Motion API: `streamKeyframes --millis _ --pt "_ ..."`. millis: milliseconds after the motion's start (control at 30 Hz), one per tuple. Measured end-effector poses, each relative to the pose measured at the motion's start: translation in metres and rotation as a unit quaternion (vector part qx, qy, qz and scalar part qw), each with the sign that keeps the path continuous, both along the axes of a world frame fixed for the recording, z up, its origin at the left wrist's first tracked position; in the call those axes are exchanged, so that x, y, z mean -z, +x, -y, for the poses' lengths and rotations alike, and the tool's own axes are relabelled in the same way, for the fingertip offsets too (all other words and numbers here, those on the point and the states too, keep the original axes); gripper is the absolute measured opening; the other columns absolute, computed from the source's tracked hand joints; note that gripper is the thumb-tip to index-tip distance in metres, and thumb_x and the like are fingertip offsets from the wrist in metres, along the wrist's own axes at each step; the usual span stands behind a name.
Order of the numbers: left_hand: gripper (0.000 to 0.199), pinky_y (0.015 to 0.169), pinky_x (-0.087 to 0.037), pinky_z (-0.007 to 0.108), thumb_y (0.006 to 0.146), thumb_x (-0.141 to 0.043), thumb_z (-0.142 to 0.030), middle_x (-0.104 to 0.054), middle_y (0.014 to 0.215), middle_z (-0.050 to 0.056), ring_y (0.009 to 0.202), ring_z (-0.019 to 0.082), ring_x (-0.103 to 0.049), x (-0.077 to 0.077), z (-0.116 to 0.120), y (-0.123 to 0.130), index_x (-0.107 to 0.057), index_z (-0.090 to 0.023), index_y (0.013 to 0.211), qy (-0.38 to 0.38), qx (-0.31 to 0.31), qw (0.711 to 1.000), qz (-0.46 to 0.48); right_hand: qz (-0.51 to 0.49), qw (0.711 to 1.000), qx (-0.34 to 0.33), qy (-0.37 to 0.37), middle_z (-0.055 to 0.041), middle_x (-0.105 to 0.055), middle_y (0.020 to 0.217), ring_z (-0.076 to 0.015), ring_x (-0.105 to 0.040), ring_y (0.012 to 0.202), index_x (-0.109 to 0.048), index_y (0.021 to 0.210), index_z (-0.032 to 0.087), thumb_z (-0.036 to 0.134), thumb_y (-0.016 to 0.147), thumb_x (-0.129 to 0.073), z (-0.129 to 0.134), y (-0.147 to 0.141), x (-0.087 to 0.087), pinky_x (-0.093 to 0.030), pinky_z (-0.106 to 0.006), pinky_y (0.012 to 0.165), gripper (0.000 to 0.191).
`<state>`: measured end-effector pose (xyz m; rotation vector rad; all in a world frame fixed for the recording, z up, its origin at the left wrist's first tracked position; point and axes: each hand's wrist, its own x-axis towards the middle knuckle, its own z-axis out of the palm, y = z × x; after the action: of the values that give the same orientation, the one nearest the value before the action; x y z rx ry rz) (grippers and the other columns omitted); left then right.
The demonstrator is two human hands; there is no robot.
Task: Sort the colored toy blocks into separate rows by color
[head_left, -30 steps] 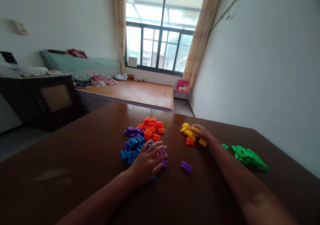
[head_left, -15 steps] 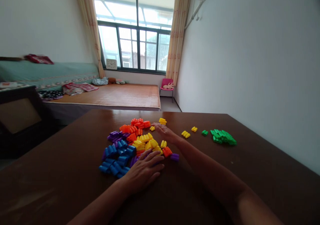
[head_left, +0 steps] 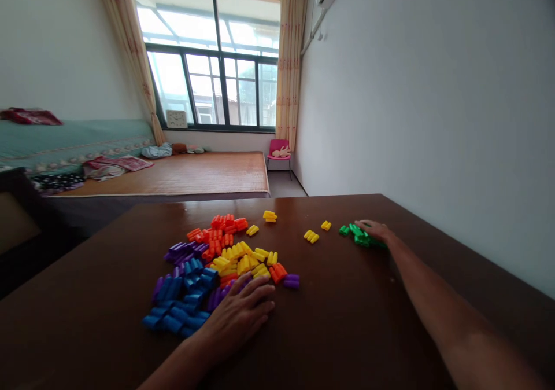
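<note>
1. My left hand (head_left: 243, 309) lies palm down, fingers slightly spread, over the near edge of the purple pieces (head_left: 215, 298).
2. My right hand (head_left: 372, 228) reaches over the green pieces (head_left: 361, 238); I can't tell its grip.
3. Yellow (head_left: 243, 258), orange (head_left: 223, 228) and blue pieces (head_left: 177, 309) crowd beside the purple.
4. All lie on the brown table (head_left: 329, 315).
5. Beyond stands a bed (head_left: 208, 173).

blocks (head_left: 245, 262) on table (head_left: 329, 320), bed (head_left: 208, 173) behind table, chair (head_left: 278, 147) right of bed

There are 2 hands (head_left: 243, 309) (head_left: 373, 228), 1 green pile (head_left: 361, 237) and 1 table (head_left: 338, 315)
</note>
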<state>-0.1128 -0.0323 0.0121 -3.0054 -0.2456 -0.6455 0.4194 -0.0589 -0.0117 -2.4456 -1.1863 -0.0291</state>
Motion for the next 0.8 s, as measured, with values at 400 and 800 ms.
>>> streamKeyframes --millis 400,800 --pt "0.035 0.115 -0.02 0.046 0.091 -0.052 -0.037 -0.049 0.139 0.002 0.135 0.024 -0.036 0.015 0.002 -0.009 -0.056 -0.032 0.126 -0.032 -0.048 0.998 -0.027 -0.059 0.977 -0.203 -0.036 -0.0025 -0.062 0.127 -0.0355 -0.051 0.12 -0.068 0.112 0.037 0.066 0.081 -0.044 -0.059 -0.228 0.007 -0.037 -0.06 0.094 0.049" --pt "0.041 0.091 -0.046 0.047 0.084 -0.059 -0.033 -0.045 0.138 0.01 0.121 0.031 -0.046 0.016 -0.03 -0.034 -0.055 -0.026 0.124 -0.066 -0.241 0.968 -0.002 -0.319 0.876 -0.344 0.11 -0.0074 -0.07 0.091 -0.024 -0.063 0.091 -0.067 0.088 0.019 0.068 0.081 -0.04 -0.124 -0.39 0.007 -0.05 -0.036 0.082 0.057"
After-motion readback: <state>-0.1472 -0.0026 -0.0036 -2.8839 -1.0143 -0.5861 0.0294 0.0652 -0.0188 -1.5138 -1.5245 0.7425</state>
